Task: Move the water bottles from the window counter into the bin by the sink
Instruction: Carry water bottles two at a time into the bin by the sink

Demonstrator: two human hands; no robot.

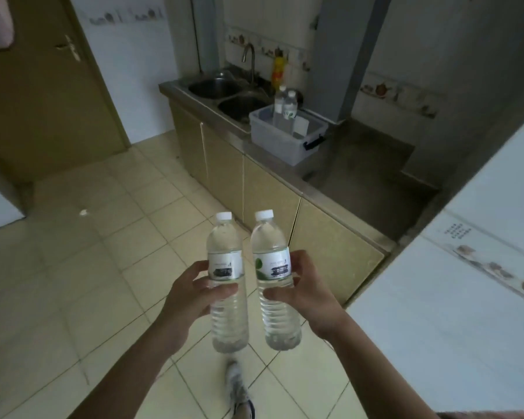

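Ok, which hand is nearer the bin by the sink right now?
Right, narrowly. The right hand, holding a bottle, is below and slightly right of the bin. The left hand, holding the other bottle, sits further left. Both are well short of it.

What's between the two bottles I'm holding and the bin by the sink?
In the head view, only bare floor tiles and the cabinet fronts lie between the held bottles and the bin.
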